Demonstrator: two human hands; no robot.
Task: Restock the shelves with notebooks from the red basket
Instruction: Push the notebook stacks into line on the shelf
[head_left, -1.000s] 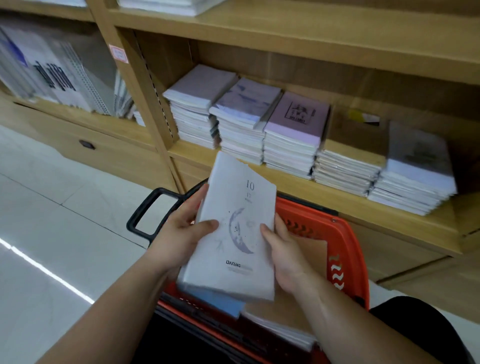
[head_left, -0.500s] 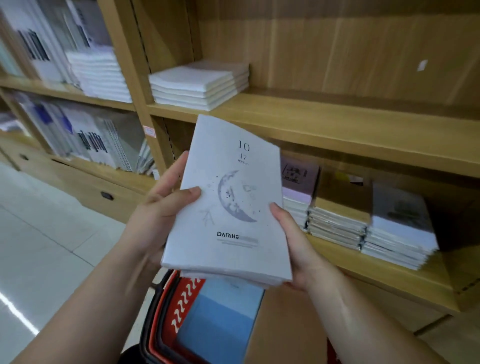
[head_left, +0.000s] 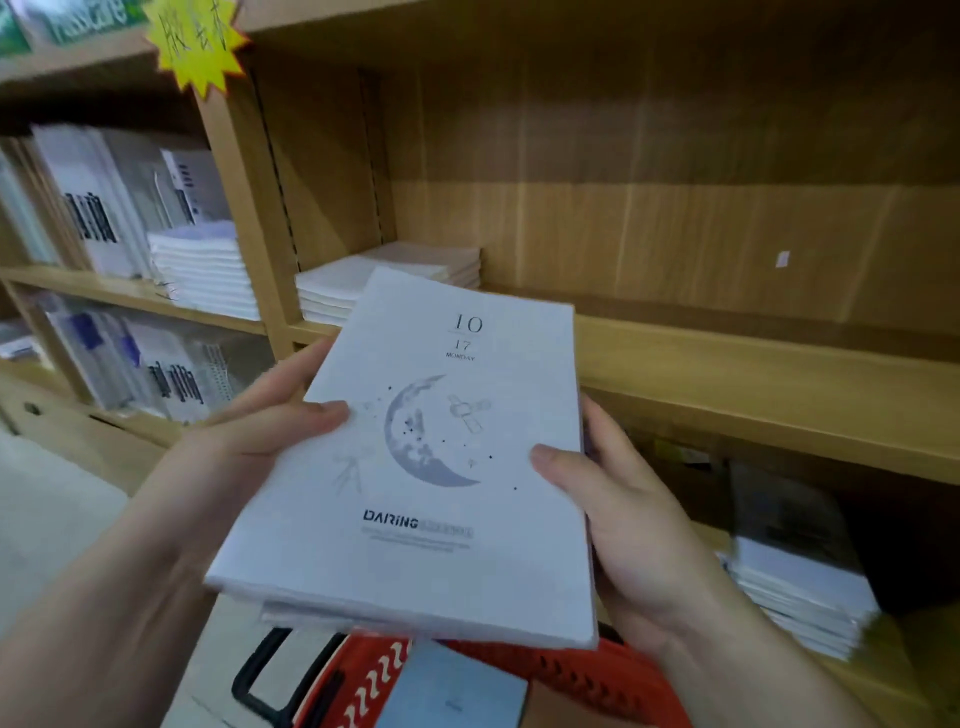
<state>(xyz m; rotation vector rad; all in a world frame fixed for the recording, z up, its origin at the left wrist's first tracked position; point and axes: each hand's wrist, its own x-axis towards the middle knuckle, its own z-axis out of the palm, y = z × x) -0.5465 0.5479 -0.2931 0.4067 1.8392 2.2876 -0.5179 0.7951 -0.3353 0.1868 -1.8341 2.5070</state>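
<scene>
Above the red basket (head_left: 597, 675), the stack of notebooks (head_left: 431, 467) has risen from basket height a second ago to the level of the middle shelf (head_left: 753, 374), its far edge near the shelf front. The left hand (head_left: 249, 441) and right hand (head_left: 623, 509) each keep a closed grip on one side, thumbs on the cover. Bare board lies right of the white pile (head_left: 363, 280), so placing looks next
</scene>
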